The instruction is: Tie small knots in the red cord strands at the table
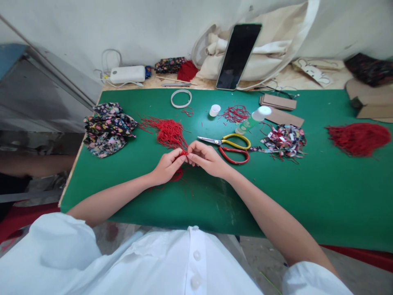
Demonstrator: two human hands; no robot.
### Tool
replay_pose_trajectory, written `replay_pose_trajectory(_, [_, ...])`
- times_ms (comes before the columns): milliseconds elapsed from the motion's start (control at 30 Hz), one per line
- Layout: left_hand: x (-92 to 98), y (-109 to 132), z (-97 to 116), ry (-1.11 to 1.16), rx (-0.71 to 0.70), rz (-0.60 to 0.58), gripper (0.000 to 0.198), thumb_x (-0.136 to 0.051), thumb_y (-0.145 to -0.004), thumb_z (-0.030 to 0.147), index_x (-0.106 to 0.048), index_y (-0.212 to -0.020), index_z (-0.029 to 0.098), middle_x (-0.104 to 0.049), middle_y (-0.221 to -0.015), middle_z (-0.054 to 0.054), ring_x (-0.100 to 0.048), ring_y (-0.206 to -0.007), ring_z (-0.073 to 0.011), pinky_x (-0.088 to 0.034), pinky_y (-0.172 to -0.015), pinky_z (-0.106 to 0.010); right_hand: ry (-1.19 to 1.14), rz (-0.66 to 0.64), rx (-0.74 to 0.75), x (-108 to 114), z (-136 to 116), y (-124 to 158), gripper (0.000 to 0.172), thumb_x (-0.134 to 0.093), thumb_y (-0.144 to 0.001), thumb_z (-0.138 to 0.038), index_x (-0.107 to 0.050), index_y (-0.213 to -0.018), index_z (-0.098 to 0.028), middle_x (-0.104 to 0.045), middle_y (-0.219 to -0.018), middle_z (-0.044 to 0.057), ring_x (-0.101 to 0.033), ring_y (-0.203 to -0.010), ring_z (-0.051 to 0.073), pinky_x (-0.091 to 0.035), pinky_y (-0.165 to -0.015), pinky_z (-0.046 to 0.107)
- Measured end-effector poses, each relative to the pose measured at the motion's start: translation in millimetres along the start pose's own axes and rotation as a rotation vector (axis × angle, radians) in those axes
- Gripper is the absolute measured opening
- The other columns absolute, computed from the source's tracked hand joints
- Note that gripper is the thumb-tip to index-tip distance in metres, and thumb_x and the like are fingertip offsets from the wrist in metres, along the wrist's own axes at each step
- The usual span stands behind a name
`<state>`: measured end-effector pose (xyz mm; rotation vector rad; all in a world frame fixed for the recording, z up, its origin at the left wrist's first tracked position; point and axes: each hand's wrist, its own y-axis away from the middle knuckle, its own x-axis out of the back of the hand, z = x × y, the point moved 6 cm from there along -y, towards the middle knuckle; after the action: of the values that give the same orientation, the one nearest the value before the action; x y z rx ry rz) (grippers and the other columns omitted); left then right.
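Red thread bundle point(168, 133) lies mid green mat point(307, 184), just left of the scissors point(230, 146), with my left hand point(167, 166) and right hand point(206, 157) both pinching its near end; light, limp and tangle-prone I'd judge, so grip the gathered end, not loose strands.

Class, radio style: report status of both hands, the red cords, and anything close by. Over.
Left hand, right hand both pinched on red cords. Cords trail away across mat. Scissors beside right hand, apart.
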<state>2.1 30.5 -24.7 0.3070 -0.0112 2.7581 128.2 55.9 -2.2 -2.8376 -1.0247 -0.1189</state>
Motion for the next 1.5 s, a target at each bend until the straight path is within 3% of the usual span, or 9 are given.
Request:
replay_pose_trajectory(333, [0.2,0,4,0.006,-0.009,-0.001,0.04,-0.044,-0.094,0.053,-0.055,-0.084,0.016,-0.049,-0.07,0.003,-0.044,-0.068,-0.007,-0.035,-0.063,-0.02,0.154,-0.006,0.036,3,0,2,0.017,-0.048,-0.095,-0.034,-0.051,-0.089,-0.018,-0.058,-0.07,-0.001,-0.05,-0.061,0.009,-0.039,-0.059,0.021])
replay_pose_trajectory(700, [-0.3,1,3,0.0,0.004,-0.008,0.041,-0.044,-0.093,0.055,-0.055,-0.083,0.016,-0.05,-0.072,0.001,-0.046,-0.072,-0.0084,-0.036,-0.064,-0.02,0.326,-0.022,0.064,2,-5,1,0.024,-0.044,-0.096,-0.03,-0.052,-0.078,-0.017,-0.059,-0.064,-0.002,-0.047,-0.056,0.007,-0.034,-0.056,0.019])
replay_pose_trajectory(967, [-0.8,1,3,-0.013,0.008,-0.016,0.039,-0.045,-0.093,0.052,-0.054,-0.084,0.016,-0.045,-0.068,0.004,-0.04,-0.066,-0.0071,-0.032,-0.061,-0.02,0.375,0.005,0.083,3,-5,1,0.03,-0.043,-0.096,-0.029,-0.053,-0.071,-0.016,-0.054,-0.058,-0.004,-0.042,-0.052,0.006,-0.032,-0.055,0.019])
replay_pose_trajectory(1500, [-3.0,0,10,-0.043,0.004,-0.092,0.041,-0.044,-0.093,0.052,-0.06,-0.085,0.014,-0.05,-0.065,0.003,-0.044,-0.065,-0.0071,-0.032,-0.06,-0.021,0.356,0.029,0.114,2,-10,0,0.032,-0.043,-0.098,-0.031,-0.055,-0.072,-0.016,-0.056,-0.06,-0.003,-0.043,-0.051,0.006,-0.032,-0.055,0.02])
